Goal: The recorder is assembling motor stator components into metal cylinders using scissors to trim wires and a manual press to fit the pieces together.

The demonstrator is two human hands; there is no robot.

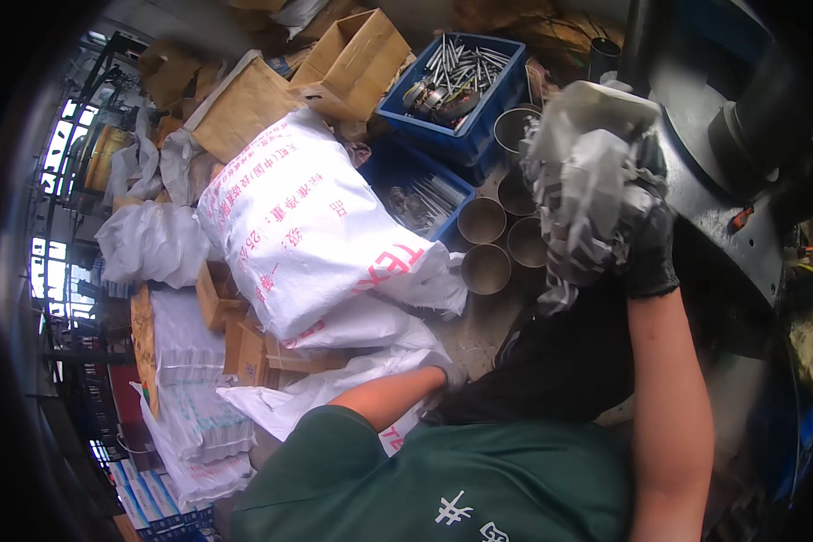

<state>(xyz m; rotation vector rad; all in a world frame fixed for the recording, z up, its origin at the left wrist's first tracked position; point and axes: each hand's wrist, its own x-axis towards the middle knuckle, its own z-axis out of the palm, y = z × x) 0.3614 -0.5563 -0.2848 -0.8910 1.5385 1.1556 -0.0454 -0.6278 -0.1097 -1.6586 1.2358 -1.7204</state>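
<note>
My right hand (pixel 652 248), in a dark grey glove, is raised at the right. Its fingers are closed on a crumpled grey-white bundle (pixel 587 194) of thin, loose strips. I cannot make out whether it is cloth or plastic. A pale, tray-like piece (pixel 610 101) shows at the bundle's top. My left hand (pixel 452 372), in a light glove, is low beside my dark-clothed leg, against the lower folds of a white woven sack (pixel 289 217) with red print. The left fingers are hidden from view.
Several open metal cylinders (pixel 486 268) stand between the sack and my right hand. A blue bin (pixel 452 90) holds metal rods; another blue bin (pixel 420 199) sits lower. Cardboard boxes (pixel 357 68) lie behind. A metal machine plate (pixel 696 172) borders the right side.
</note>
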